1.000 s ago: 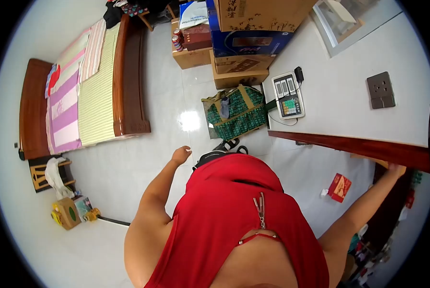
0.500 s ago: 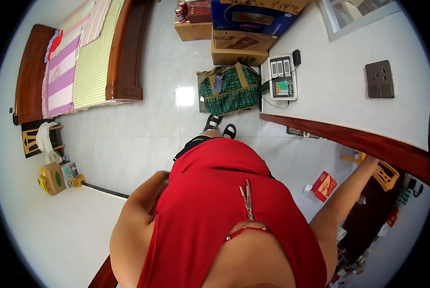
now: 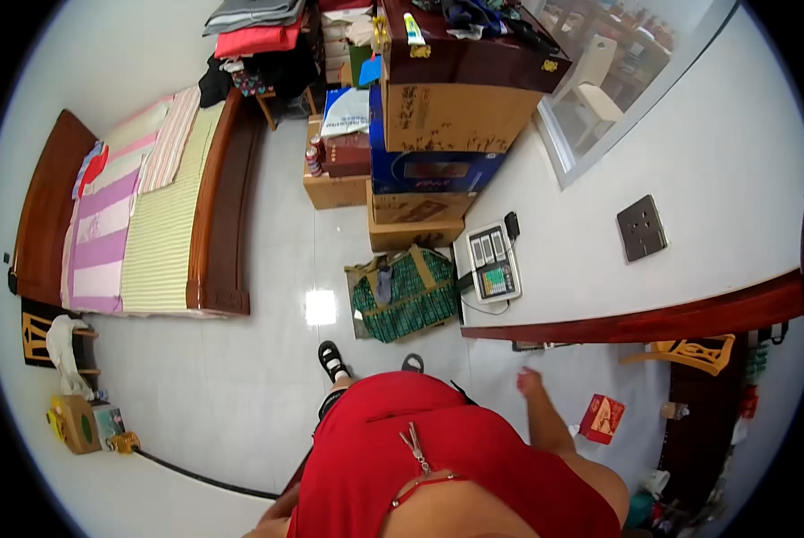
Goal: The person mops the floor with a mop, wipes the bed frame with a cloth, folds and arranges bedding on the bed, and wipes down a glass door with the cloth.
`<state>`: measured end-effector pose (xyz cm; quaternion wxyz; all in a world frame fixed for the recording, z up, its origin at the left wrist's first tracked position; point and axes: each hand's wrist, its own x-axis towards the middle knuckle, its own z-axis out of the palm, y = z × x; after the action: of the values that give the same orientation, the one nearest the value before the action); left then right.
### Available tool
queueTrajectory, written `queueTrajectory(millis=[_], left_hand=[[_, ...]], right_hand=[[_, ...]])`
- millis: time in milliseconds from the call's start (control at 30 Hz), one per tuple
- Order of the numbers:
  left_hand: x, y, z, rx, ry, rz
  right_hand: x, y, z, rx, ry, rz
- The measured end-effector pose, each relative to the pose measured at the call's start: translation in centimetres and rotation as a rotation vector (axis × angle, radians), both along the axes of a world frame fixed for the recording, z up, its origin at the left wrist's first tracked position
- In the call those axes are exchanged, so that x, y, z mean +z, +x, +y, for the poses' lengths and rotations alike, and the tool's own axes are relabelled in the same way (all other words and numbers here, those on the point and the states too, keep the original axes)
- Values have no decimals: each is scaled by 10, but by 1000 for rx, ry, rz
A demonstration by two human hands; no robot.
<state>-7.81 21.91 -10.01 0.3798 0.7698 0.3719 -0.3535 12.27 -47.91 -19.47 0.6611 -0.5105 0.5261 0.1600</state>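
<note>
My right hand point(image 3: 529, 381) hangs over the floor to the right of my red top point(image 3: 420, 403). Its fingers look curled, and whether something small is in them cannot be made out. Just beyond it runs the dark red edge point(image 3: 635, 321) of the doorway. My left hand is out of sight; only part of that arm shows low beside the top. Ahead of my feet a green patterned bag point(image 3: 406, 296) lies on the floor, next to a scale point(image 3: 493, 262) with a keypad and cable.
Stacked boxes point(image 3: 438, 170) rise behind the bag. A bed point(image 3: 164, 215) stands at the left. On the right are a wooden chair point(image 3: 693, 352) and a red box point(image 3: 602, 419) on the floor. A carton point(image 3: 81, 424) sits at the lower left.
My right hand has left the chair and doorway edge and come down nearer my body. My left hand has gone out of sight. The view has tilted up, showing more of the stack.
</note>
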Motion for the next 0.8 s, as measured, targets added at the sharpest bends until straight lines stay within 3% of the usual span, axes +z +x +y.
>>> queueTrajectory(millis=[100,133,267,367,400,500,533,567,600,700,800], left_hand=[[-7,11,16,32,-20,-9],[-9,15,26,43,-27,-12],[-14,31,72,74,-49,-38],[-17,32,110,116,-56,-53],[-17,28,121,139,-56,-56],[-18,14,155,200,-45,-60],[-17,6,165,232,-45,-59],[-17,-5,174,263,-42,-57],[-17,-14,181,289,-39,-55],[-16,-40,194,364,-39,-43],[-17,-63,196,438,-33,-36]], right_hand=[[64,31,161,381,-20,74],[56,44,192,520,57,-35],[112,131,323,942,-194,-478],[196,203,400,964,-651,-907],[258,222,427,882,-731,-1101],[369,282,473,639,-992,-1392],[400,303,479,570,-1212,-1496],[440,312,488,517,-1220,-1452],[464,333,489,419,-1409,-1572],[515,394,476,334,-1632,-1538],[538,468,443,321,-1858,-1263]])
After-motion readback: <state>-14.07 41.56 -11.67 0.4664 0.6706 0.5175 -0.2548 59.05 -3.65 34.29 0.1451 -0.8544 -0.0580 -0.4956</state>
